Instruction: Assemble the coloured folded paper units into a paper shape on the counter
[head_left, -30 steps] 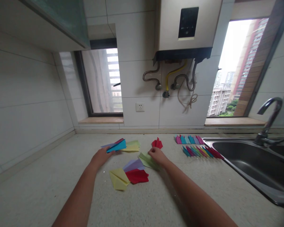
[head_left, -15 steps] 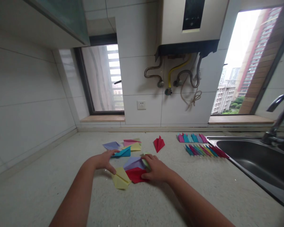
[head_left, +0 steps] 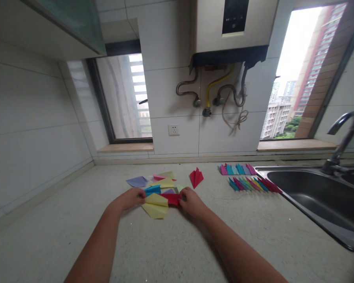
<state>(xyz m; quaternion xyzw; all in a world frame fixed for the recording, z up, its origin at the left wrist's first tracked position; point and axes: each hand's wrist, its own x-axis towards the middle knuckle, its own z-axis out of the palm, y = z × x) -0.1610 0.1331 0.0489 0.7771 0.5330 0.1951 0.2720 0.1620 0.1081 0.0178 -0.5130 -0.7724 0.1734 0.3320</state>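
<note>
My left hand (head_left: 132,198) is closed, thumb and fingers pinching the left corner of a yellow paper airplane (head_left: 156,207). A blue paper airplane (head_left: 152,190) lies right by those fingertips. My right hand (head_left: 192,202) is closed on the right end of a red paper airplane (head_left: 172,199), whose left part goes under the yellow one. Behind the red one, a lavender paper airplane (head_left: 169,192) is mostly covered. A pale green folded paper (head_left: 179,189) shows just behind my right fingers; whether they touch it I cannot tell.
Farther back lie another lavender airplane (head_left: 137,181), a second yellow one (head_left: 165,182) and a pink one (head_left: 162,178). A single red airplane (head_left: 196,178) sits apart. Two rows of colourful paper airplanes (head_left: 253,184) stand beside the steel sink (head_left: 301,208). A water heater (head_left: 230,35) hangs above.
Both hands have closed on paper airplanes, the left on the yellow, the right on the red. Those two have moved away from me, toward the others, and the yellow one now overlaps the red.
</note>
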